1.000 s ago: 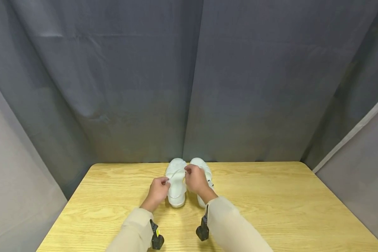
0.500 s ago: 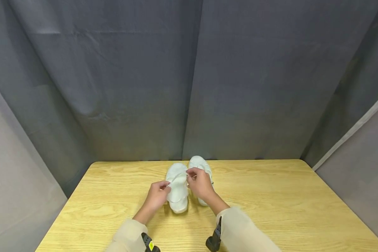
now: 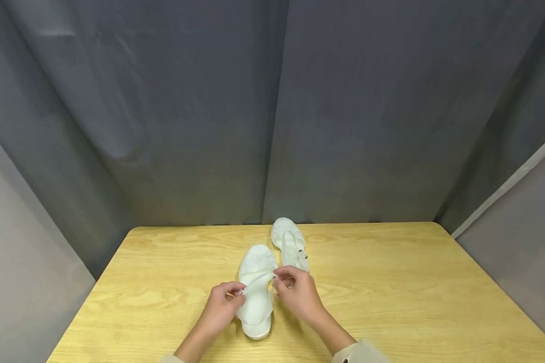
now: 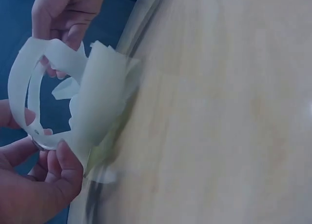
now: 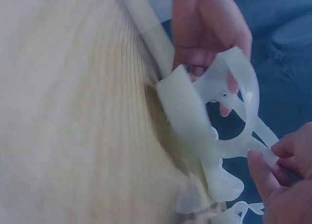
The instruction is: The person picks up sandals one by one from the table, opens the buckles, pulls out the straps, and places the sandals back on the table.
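Note:
A pale, whitish sandal (image 3: 256,307) is held between both hands, its heel toward me and its toe toward the back of the table. My left hand (image 3: 222,305) pinches the ankle strap at its left side, by the small metal buckle (image 4: 40,144). On the opposite side, my right hand (image 3: 302,295) pinches the strap (image 5: 265,153) between thumb and fingertips. The strap loops over the open heel part, as the right wrist view shows. A matching sandal (image 3: 283,232) lies just beyond, partly hidden by my right hand; its buckle (image 3: 303,254) faces right.
The wooden table (image 3: 390,292) extends to both sides of the sandals. Grey curtain (image 3: 186,126) hangs right behind its back edge. Pale panels (image 3: 18,262) stand to the left and right.
The held sandal has come toward me along with both hands, away from the back edge. Its mate stays near the back, and the gap between them has widened.

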